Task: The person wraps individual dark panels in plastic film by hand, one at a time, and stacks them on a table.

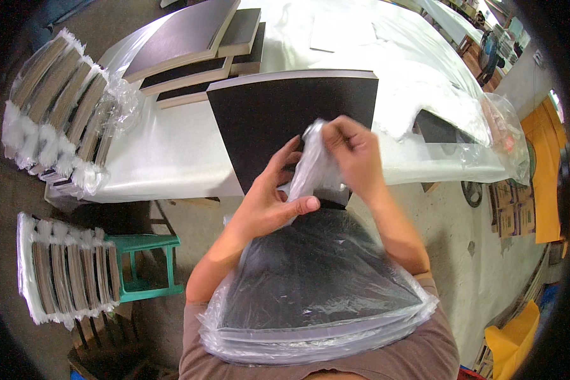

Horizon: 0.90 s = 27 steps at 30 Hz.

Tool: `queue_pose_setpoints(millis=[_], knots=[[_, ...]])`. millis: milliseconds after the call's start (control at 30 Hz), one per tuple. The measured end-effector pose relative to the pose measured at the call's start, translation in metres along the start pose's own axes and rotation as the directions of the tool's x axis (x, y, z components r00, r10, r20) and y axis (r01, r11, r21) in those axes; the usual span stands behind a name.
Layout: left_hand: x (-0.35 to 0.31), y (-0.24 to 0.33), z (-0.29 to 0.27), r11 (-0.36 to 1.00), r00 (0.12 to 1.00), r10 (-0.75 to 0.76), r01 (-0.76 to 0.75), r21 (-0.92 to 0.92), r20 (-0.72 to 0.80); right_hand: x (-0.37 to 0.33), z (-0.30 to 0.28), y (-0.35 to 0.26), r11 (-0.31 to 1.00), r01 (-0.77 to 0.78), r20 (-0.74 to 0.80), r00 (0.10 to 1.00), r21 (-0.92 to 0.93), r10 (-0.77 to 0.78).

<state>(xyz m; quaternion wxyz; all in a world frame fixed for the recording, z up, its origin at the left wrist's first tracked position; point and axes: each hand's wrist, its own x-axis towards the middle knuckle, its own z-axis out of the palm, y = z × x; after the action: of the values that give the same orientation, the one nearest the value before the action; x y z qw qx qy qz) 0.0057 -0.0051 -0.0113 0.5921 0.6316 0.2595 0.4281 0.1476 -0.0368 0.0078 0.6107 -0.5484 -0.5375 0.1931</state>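
Note:
A black slab in a clear plastic bag point(310, 272), shaped like a thick book, leans against my chest. Beyond it, my right hand point(351, 149) pinches a gathered end of clear plastic film point(311, 164) and is slightly blurred. My left hand point(269, 196) is cupped around that film with fingers curved and thumb stretched out; its grip looks loose. Just past my hands, another black slab with pale edges point(259, 120) stands on the table's near side, its lower part partly hidden by my hands.
More black slabs point(183, 38) lie stacked on the white-covered table point(171, 171). Plastic-wrapped slabs point(57, 101) stand in a row at the left. Below them, another wrapped row point(76, 272) rests beside a green stool point(149, 266). Cartons point(513, 209) and a fan point(489, 50) are at right.

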Motion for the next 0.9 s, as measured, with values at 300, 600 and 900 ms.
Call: queue_pose_setpoints(millis=[300, 600, 900], knots=[[0.014, -0.010, -0.013, 0.964, 0.976, -0.210, 0.216, -0.157, 0.053, 0.002, 0.000, 0.002, 0.993, 0.089, -0.261, 0.963, 0.078, -0.066], [0.015, -0.020, -0.016, 0.799, 0.960, -0.277, 0.248, -0.548, 0.031, 0.000, -0.001, 0.013, 0.953, -0.219, 0.062, 0.976, 0.210, 0.210], [0.011, -0.010, -0.009, 0.901, 0.951, -0.226, 0.287, -0.324, 0.213, -0.002, 0.002, -0.004, 0.999, -0.009, 0.058, 0.998, -0.038, 0.011]])
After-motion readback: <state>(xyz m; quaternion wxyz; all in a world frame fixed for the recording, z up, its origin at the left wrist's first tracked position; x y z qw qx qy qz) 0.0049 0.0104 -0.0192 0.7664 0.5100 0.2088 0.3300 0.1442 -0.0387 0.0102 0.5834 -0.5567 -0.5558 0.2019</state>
